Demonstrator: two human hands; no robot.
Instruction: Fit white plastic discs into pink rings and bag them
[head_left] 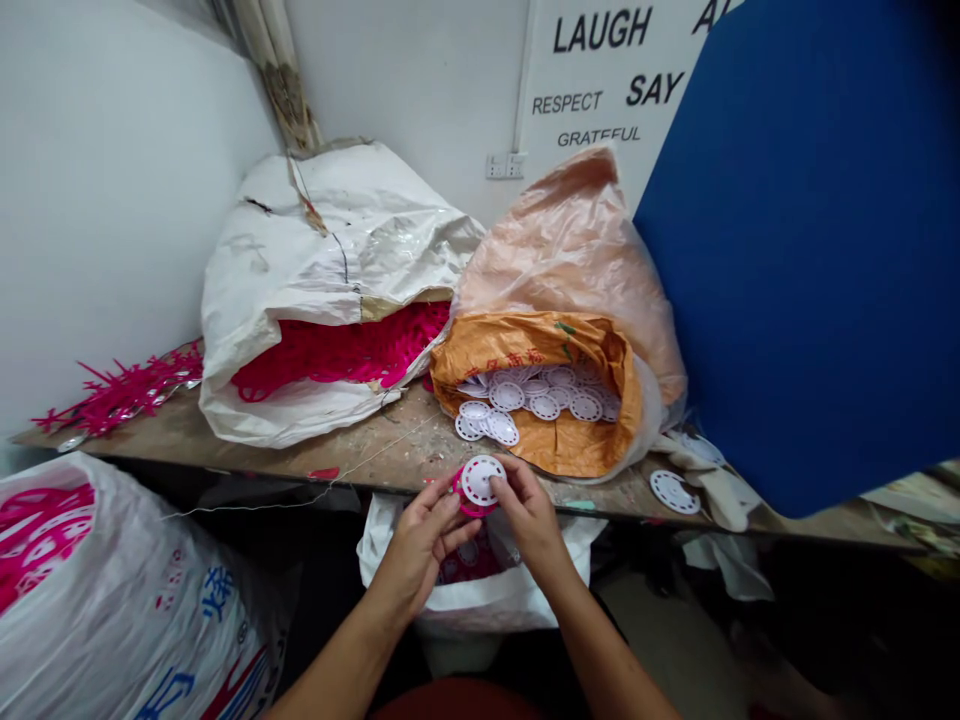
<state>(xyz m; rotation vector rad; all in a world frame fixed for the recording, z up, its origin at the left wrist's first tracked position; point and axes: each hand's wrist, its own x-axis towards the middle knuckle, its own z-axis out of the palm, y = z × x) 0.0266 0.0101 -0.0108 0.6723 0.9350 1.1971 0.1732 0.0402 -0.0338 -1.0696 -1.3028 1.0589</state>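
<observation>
In front of the crinkled orange sack, the left hand is holding a rounded pink piece; the right hand is pinching a flat, slotted white disc over it.

1. A white wall socket sits on the pale wall.
2. A white sign with black words is up and right of the socket.
3. A big blue board is right of the socket.
4. A bunched-up tan cloth hangs left of the socket.
5. A little red scrap lies below and left of the socket.
</observation>
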